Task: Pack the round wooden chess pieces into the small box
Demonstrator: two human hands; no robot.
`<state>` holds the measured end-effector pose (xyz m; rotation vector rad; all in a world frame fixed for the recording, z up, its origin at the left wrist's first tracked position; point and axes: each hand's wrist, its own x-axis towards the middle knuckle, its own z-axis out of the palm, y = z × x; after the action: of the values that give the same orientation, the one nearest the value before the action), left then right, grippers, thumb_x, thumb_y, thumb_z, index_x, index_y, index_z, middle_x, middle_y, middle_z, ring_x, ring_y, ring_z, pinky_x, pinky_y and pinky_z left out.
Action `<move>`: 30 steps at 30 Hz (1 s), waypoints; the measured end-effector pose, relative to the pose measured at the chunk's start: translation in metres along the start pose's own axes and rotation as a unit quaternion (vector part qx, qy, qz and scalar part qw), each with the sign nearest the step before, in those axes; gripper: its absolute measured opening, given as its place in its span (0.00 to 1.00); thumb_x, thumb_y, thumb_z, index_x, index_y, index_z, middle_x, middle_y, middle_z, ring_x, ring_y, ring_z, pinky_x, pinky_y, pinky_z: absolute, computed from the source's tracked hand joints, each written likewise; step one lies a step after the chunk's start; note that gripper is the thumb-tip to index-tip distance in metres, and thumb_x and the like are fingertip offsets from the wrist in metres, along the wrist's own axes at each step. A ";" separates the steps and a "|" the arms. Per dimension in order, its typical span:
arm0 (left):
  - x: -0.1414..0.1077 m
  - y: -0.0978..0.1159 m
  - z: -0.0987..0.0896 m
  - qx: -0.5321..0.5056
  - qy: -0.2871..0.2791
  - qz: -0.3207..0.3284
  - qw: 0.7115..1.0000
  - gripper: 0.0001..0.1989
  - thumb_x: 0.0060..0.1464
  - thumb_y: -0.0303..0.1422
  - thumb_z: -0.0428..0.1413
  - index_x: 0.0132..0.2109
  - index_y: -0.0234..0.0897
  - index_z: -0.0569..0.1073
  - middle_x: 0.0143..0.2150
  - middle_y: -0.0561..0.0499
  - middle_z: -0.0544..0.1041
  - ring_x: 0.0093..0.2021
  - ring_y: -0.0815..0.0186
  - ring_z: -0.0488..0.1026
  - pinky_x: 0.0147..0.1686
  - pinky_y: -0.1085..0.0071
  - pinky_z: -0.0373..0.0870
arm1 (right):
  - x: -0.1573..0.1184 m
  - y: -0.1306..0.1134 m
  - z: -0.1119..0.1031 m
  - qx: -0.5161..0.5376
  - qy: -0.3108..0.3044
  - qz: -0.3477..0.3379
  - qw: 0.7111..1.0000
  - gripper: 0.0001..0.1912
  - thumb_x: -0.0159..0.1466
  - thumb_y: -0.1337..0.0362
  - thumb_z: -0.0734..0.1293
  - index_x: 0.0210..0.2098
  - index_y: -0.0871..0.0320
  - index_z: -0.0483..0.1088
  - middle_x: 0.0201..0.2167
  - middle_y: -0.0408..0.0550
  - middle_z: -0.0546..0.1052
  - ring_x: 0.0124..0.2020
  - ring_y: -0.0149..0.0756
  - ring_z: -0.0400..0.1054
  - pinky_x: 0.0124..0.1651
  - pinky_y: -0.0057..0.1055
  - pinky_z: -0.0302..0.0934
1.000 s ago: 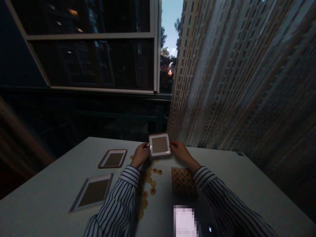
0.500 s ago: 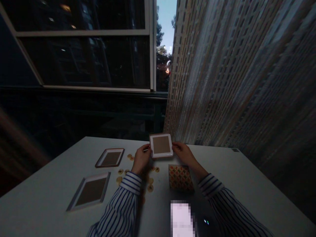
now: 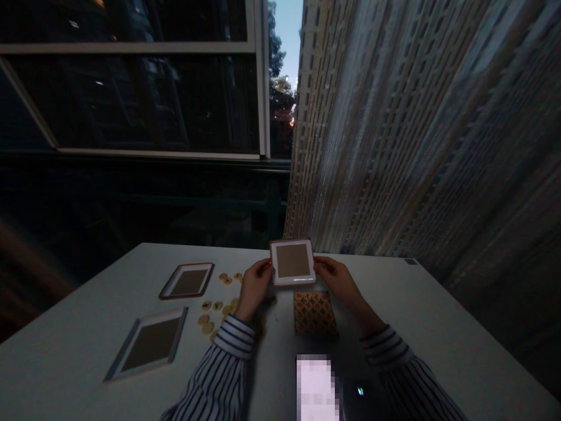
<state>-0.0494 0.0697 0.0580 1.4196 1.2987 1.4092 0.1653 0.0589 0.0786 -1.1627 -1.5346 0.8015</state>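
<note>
Between my two hands is a small square picture frame (image 3: 293,261) with a white border and a plain brown middle, tilted up above the far part of the table. My left hand (image 3: 255,287) grips its left edge, and my right hand (image 3: 338,282) pinches its right edge. Just below it sits an open box (image 3: 315,314) packed with rows of round, red-marked Chinese chess pieces. Loose round pieces (image 3: 218,306) lie scattered left of and partly behind my left forearm.
Two more frames lie at the left of the white table (image 3: 79,327): one brown-rimmed (image 3: 187,281), one grey-rimmed (image 3: 149,342). A phone-like bright screen (image 3: 318,386) and a dark device with small lights (image 3: 361,390) are at the near edge. A curtain (image 3: 350,146) hangs behind.
Both hands have brought the picture frame slightly nearer, and it looks a little larger. The view has turned slightly right, and more loose pieces show left of my left arm.
</note>
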 end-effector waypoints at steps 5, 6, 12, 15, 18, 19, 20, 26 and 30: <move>0.007 0.003 0.008 0.002 -0.025 0.013 1.000 0.17 0.48 0.33 0.53 0.45 0.31 0.72 0.41 0.44 0.76 0.41 0.64 0.73 0.43 0.69 0.68 | -0.004 0.001 -0.012 0.001 0.019 -0.009 1.000 0.15 0.56 0.61 0.63 0.41 0.60 0.70 0.40 0.51 0.76 0.42 0.37 0.69 0.48 0.37 0.61; 0.009 0.005 0.009 0.001 -0.033 0.016 0.999 0.17 0.48 0.34 0.53 0.45 0.31 0.72 0.42 0.44 0.76 0.42 0.64 0.73 0.44 0.69 0.68 | -0.004 0.002 -0.014 0.005 0.020 -0.009 1.000 0.16 0.56 0.61 0.63 0.41 0.60 0.70 0.40 0.51 0.76 0.42 0.38 0.70 0.48 0.37 0.61; 0.015 0.015 0.017 -0.013 -0.062 0.007 0.998 0.18 0.47 0.36 0.54 0.46 0.31 0.72 0.41 0.44 0.77 0.40 0.63 0.73 0.42 0.68 0.68 | -0.005 0.005 -0.028 0.040 0.019 0.017 0.999 0.17 0.55 0.60 0.64 0.42 0.61 0.70 0.38 0.51 0.76 0.39 0.36 0.70 0.46 0.35 0.63; 0.017 0.017 0.021 -0.015 -0.074 0.003 0.997 0.18 0.47 0.35 0.54 0.45 0.30 0.72 0.41 0.44 0.77 0.40 0.63 0.73 0.43 0.68 0.68 | -0.004 0.008 -0.034 0.050 0.017 0.024 0.998 0.19 0.54 0.60 0.65 0.43 0.62 0.69 0.36 0.52 0.77 0.38 0.36 0.71 0.45 0.35 0.63; 0.019 0.015 0.024 -0.016 -0.086 0.009 0.996 0.18 0.47 0.35 0.54 0.45 0.31 0.72 0.42 0.44 0.76 0.42 0.63 0.73 0.43 0.69 0.68 | -0.003 0.012 -0.038 0.049 0.013 0.022 0.998 0.20 0.53 0.59 0.65 0.44 0.61 0.69 0.36 0.52 0.77 0.38 0.37 0.70 0.44 0.35 0.64; 0.019 0.014 0.024 -0.015 -0.089 0.009 0.996 0.18 0.47 0.35 0.54 0.45 0.31 0.72 0.42 0.45 0.76 0.42 0.63 0.73 0.43 0.69 0.68 | -0.002 0.014 -0.038 0.045 0.010 0.021 0.999 0.20 0.53 0.59 0.65 0.44 0.60 0.69 0.36 0.51 0.77 0.38 0.37 0.70 0.44 0.35 0.64; 0.019 0.012 0.025 -0.014 -0.088 0.007 0.996 0.17 0.47 0.35 0.54 0.45 0.31 0.72 0.42 0.45 0.77 0.42 0.63 0.73 0.43 0.69 0.68 | -0.001 0.015 -0.039 0.039 0.005 0.020 0.999 0.20 0.53 0.59 0.65 0.44 0.59 0.70 0.36 0.51 0.77 0.38 0.37 0.70 0.44 0.35 0.64; 0.020 0.003 0.028 0.018 -0.077 0.015 0.997 0.15 0.47 0.32 0.53 0.43 0.32 0.73 0.41 0.46 0.77 0.42 0.64 0.72 0.45 0.69 0.67 | -0.005 0.010 -0.042 -0.047 -0.066 0.009 0.997 0.18 0.56 0.62 0.63 0.46 0.57 0.68 0.38 0.49 0.76 0.38 0.35 0.70 0.41 0.32 0.64; 0.022 0.002 0.028 0.012 -0.088 0.026 0.996 0.14 0.48 0.32 0.53 0.42 0.32 0.73 0.41 0.45 0.77 0.42 0.64 0.72 0.45 0.67 0.66 | -0.009 0.005 -0.043 -0.127 -0.077 -0.034 0.988 0.16 0.57 0.64 0.62 0.46 0.57 0.67 0.37 0.48 0.75 0.37 0.35 0.69 0.39 0.31 0.63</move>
<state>-0.0245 0.0944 0.0615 1.5660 1.1775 1.2751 0.2085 0.0491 0.0826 -1.2465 -1.8364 0.6765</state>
